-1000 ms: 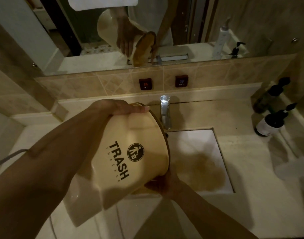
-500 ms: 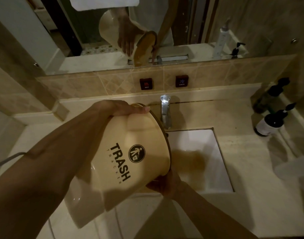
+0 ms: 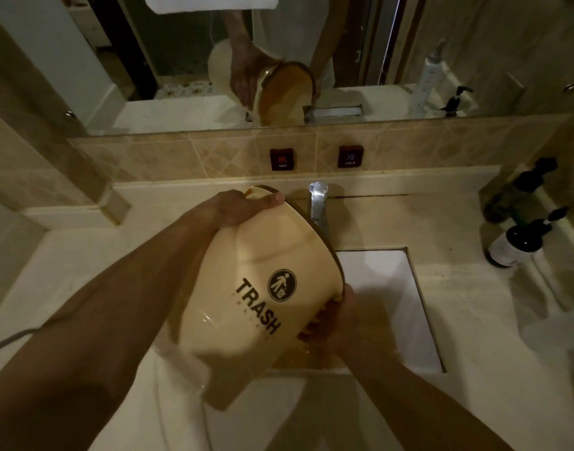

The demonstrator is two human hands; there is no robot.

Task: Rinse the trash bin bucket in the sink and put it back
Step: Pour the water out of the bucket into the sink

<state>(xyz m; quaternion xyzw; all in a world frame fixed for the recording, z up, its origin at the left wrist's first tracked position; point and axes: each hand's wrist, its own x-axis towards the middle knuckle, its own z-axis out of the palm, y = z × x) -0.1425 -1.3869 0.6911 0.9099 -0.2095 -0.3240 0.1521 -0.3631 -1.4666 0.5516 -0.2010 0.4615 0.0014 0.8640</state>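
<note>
Table (image 3: 474,320), sink (image 3: 389,304): I see the bucket (image 3: 246,304) tipped mouth-first over the basin, draining. Left hand (image 3: 243,206) curls over its upper rim; right hand (image 3: 337,317) grips the lower rim. Rinse step, I judge. Next: right it and return it.

Both forearms bare, no sleeves; mirror shows a pale top (image 3: 292,30) on the torso
</note>
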